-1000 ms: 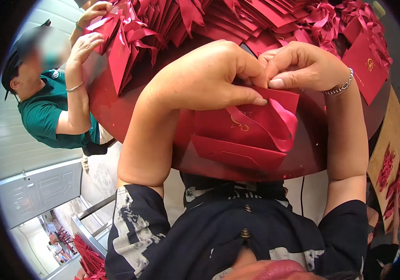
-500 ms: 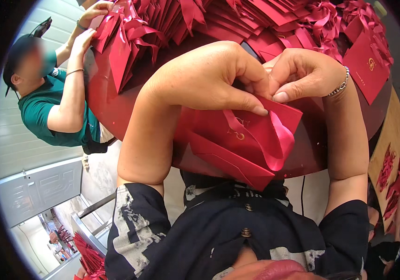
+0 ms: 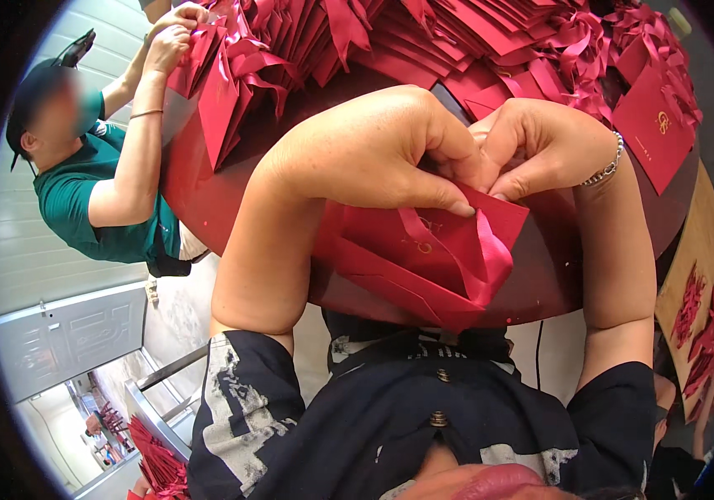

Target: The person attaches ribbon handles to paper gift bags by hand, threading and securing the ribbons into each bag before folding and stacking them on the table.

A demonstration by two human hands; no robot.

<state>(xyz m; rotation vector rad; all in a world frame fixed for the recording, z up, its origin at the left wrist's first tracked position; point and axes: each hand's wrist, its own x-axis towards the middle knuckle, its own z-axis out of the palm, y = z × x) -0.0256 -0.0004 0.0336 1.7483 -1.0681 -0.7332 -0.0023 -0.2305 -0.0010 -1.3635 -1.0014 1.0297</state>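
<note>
Close in front of me, a red paper gift bag (image 3: 390, 258) with a gold emblem is held at its upper edge. A glossy red ribbon (image 3: 490, 262) loops down over its face. My left hand (image 3: 390, 154) pinches the bag's edge near the ribbon, thumb on the near side. My right hand (image 3: 544, 150), with a chain bracelet at the wrist, is closed at the corner of the same edge, its fingertips meeting those of the left. What the fingers grip behind the edge is hidden.
The round dark red table (image 3: 282, 242) carries rows of red bags (image 3: 449, 37) and heaps of ribboned bags (image 3: 657, 108). At the left, a person in a green shirt (image 3: 82, 192) handles bags. A wooden board (image 3: 707, 225) with red pieces lies at the right.
Both my hands and the bag have shifted slightly downward, and the bag and its ribbon loop have tilted a little. The other person's hands have drawn closer together.
</note>
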